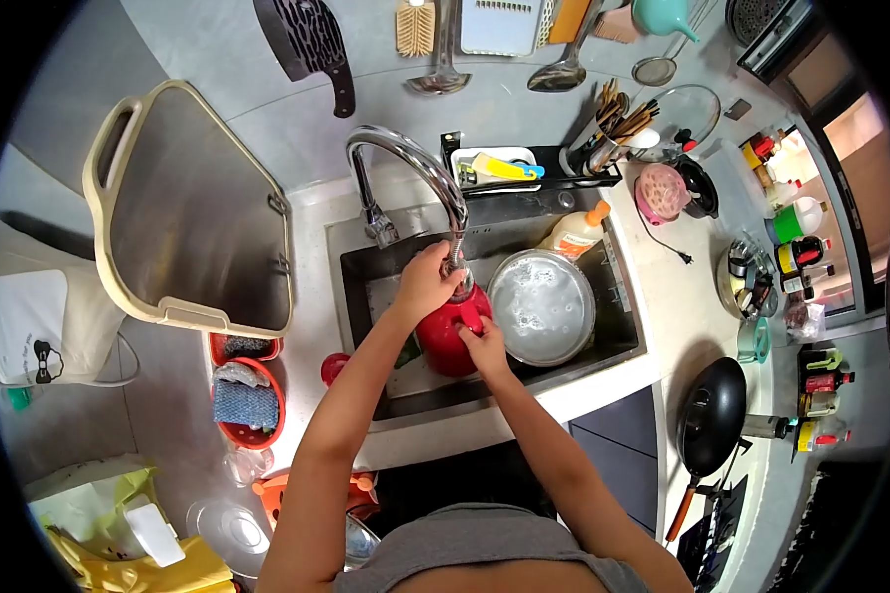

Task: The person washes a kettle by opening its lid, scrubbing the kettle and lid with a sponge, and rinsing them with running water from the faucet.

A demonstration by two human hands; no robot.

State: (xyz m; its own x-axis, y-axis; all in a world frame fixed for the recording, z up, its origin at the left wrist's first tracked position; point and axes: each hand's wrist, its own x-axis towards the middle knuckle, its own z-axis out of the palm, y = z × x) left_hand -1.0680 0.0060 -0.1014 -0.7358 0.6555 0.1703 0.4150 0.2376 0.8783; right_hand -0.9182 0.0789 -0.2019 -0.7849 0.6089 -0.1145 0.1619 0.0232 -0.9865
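A red kettle-like vessel (445, 342) is held over the dark sink (396, 400), below the chrome faucet (405, 141). My left hand (428, 285) is closed around the faucet's spout end, just above the vessel's top. With its fingers wrapped round the red handle, my right hand (484, 346) holds the vessel on its right side. Beside it in the sink sits a round metal pot (541, 307) with cloudy, bubbly liquid. A bottle with an orange cap (576, 233) stands behind the pot. Left of the vessel, a small round red piece (334, 370) lies at the sink's edge.
A cutting board (193, 208) leans at the left, above a red basket with a blue cloth (245, 404). A black pan (712, 415) is on the right counter, near a pink item (662, 192). Utensils and a cleaver (307, 44) hang on the wall.
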